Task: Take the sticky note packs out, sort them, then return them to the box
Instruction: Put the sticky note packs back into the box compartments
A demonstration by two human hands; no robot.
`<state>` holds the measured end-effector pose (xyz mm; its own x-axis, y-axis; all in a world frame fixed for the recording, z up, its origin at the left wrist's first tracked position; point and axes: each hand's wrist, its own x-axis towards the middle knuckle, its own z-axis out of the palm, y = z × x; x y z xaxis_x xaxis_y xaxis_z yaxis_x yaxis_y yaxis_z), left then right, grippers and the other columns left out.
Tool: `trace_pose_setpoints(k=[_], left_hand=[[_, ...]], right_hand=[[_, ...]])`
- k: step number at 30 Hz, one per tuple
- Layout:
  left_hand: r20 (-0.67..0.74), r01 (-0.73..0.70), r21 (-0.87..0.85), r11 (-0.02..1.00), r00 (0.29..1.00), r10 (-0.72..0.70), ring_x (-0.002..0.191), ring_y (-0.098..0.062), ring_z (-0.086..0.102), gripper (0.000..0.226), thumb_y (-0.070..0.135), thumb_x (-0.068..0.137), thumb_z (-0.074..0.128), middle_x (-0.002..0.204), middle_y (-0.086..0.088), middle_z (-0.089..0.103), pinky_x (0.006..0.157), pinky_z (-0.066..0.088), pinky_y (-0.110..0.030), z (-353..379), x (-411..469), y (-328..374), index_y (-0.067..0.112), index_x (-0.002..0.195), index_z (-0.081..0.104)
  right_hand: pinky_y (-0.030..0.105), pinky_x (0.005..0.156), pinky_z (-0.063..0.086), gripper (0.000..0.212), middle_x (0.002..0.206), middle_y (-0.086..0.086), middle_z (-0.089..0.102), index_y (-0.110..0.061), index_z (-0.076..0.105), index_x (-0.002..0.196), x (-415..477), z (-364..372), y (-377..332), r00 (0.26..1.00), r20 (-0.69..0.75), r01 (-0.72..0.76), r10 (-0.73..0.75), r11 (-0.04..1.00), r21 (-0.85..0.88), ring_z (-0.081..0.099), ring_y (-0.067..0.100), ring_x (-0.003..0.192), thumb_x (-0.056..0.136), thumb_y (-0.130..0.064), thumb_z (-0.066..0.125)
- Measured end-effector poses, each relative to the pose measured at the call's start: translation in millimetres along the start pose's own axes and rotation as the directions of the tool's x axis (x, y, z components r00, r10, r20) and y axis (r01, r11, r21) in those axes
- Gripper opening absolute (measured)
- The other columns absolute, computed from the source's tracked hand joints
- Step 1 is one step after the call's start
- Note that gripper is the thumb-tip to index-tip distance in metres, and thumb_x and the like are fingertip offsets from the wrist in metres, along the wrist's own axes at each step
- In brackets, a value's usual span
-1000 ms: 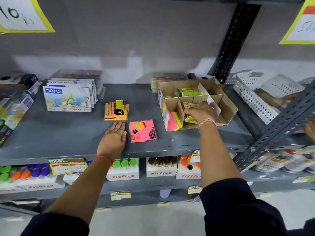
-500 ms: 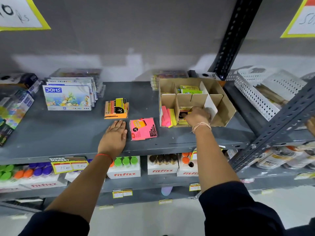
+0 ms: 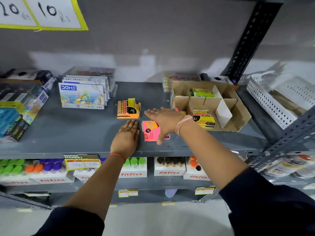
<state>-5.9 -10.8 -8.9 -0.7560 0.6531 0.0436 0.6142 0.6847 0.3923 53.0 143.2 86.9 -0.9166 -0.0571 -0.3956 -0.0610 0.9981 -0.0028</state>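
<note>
A divided cardboard box (image 3: pixel 238 106) stands on the grey shelf (image 3: pixel 68 133), right of centre. It holds a yellow sticky note pack (image 3: pixel 203 119) in a front cell and green packs (image 3: pixel 202 92) in a back cell. An orange pack (image 3: pixel 128 109) and a pink pack (image 3: pixel 150 132) lie on the shelf left of the box. My left hand (image 3: pixel 127 139) rests flat on the shelf beside the pink pack. My right hand (image 3: pixel 163 119) hovers over the pink pack with fingers spread, holding nothing.
DOMS colour boxes (image 3: pixel 81 95) stand at the back left, more packaged goods (image 3: pixel 18 108) at the far left. A white perforated tray (image 3: pixel 276 101) sits to the right behind a slanted metal brace (image 3: pixel 289 133). Fitfizz bottle cartons (image 3: pixel 168 169) fill the shelf below.
My right hand has left the box and swung left over the pink pack, empty. A yellow pack now lies in the box's front cell. My left hand has stayed put.
</note>
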Motion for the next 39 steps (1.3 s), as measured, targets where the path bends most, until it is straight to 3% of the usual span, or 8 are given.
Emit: trace_pose_setpoints(k=[4, 13, 16, 19, 22, 27, 30, 39], left_hand=[[-0.015, 0.000, -0.023, 1.000, 1.000, 0.000, 0.144, -0.021, 0.020, 0.046, 0.021, 0.099, 0.029, 0.153, -0.010, 0.029, 0.120, 0.014, -0.031, 1.7, -0.1, -2.7, 0.006, 0.142, 0.029], [-0.009, -0.015, -0.005, 1.000, 1.000, 0.015, 0.145, -0.021, 0.019, 0.046, 0.022, 0.099, 0.029, 0.154, -0.010, 0.028, 0.119, 0.012, -0.031, -0.9, -1.0, 1.4, 0.006, 0.142, 0.027], [0.014, -0.021, 0.010, 1.000, 1.000, 0.021, 0.145, -0.022, 0.016, 0.047, 0.021, 0.099, 0.029, 0.154, -0.011, 0.025, 0.120, 0.012, -0.033, -3.5, -2.0, 3.2, 0.005, 0.143, 0.025], [0.050, -0.020, 0.051, 0.998, 0.999, 0.018, 0.146, -0.022, 0.013, 0.048, 0.020, 0.099, 0.026, 0.156, -0.010, 0.022, 0.120, 0.010, -0.034, -2.3, -2.3, 9.0, 0.005, 0.144, 0.022], [0.055, 0.018, 0.048, 0.999, 0.998, -0.020, 0.146, -0.023, 0.011, 0.048, 0.021, 0.099, 0.023, 0.156, -0.011, 0.019, 0.120, 0.009, -0.034, 0.8, -1.5, 16.0, 0.004, 0.144, 0.020], [-0.016, 0.016, 0.050, 0.999, 1.000, -0.015, 0.145, -0.025, 0.017, 0.047, 0.019, 0.098, 0.027, 0.154, -0.014, 0.026, 0.119, 0.013, -0.035, 5.2, -3.0, 15.0, 0.002, 0.142, 0.027], [-0.036, 0.012, 0.048, 0.999, 0.999, -0.011, 0.144, -0.025, 0.019, 0.046, 0.019, 0.098, 0.028, 0.153, -0.013, 0.029, 0.120, 0.015, -0.035, 6.5, -3.2, 14.0, 0.003, 0.141, 0.029], [-0.008, 0.020, 0.094, 0.995, 1.000, -0.019, 0.146, -0.021, 0.014, 0.048, 0.022, 0.099, 0.023, 0.155, -0.010, 0.023, 0.120, 0.011, -0.033, 5.6, -4.5, 12.3, 0.005, 0.144, 0.022]], right_hand=[[0.040, 0.107, 0.036, 0.113, 0.151, 0.012, 0.033, -0.009, 0.013, 0.146, 16.2, 10.9, -3.8, 0.997, 0.052, -0.060, 0.059, 0.998, 0.007, 0.035, 0.031, 0.135, 0.062, -0.037, 0.083], [0.036, 0.109, 0.031, 0.106, 0.150, 0.015, 0.030, -0.009, 0.016, 0.146, 14.8, 13.0, -5.2, 0.997, -0.025, -0.067, 0.071, 0.991, 0.117, 0.030, 0.030, 0.136, 0.065, -0.030, 0.082], [0.033, 0.107, 0.033, 0.108, 0.148, 0.016, 0.035, -0.009, 0.013, 0.146, -1.5, 3.1, -3.0, 0.981, -0.160, -0.056, 0.110, 0.949, 0.309, 0.038, 0.030, 0.131, 0.064, -0.024, 0.082], [0.030, 0.087, 0.047, 0.098, 0.112, 0.011, 0.056, -0.022, 0.024, 0.135, -32.1, -13.2, 10.6, 0.918, -0.336, 0.031, 0.211, 0.806, 0.591, 0.057, 0.025, 0.099, 0.057, -0.017, 0.084], [0.027, 0.066, 0.044, 0.073, 0.087, -0.002, 0.055, -0.025, 0.032, 0.108, -62.6, -22.9, 37.6, 0.812, -0.425, 0.052, 0.400, 0.675, 0.736, 0.054, 0.019, 0.080, 0.056, -0.018, 0.084], [0.024, 0.053, 0.043, 0.062, 0.086, 0.002, 0.063, -0.006, 0.047, 0.108, -80.8, -7.8, 88.1, 0.632, -0.233, -0.278, 0.739, 0.497, 0.822, 0.058, 0.018, 0.076, 0.061, -0.030, 0.080], [0.035, 0.084, 0.053, 0.080, 0.120, 0.013, 0.061, -0.004, 0.042, 0.129, -71.1, 12.8, 99.0, 0.539, -0.045, -0.392, 0.841, 0.298, 0.871, 0.059, 0.029, 0.105, 0.062, -0.029, 0.077], [0.026, 0.072, 0.041, 0.054, 0.111, 0.010, 0.067, -0.009, 0.060, 0.112, -40.5, 30.5, 100.1, 0.482, -0.065, -0.565, 0.873, 0.368, 0.738, 0.060, 0.025, 0.090, 0.076, -0.048, 0.063]])
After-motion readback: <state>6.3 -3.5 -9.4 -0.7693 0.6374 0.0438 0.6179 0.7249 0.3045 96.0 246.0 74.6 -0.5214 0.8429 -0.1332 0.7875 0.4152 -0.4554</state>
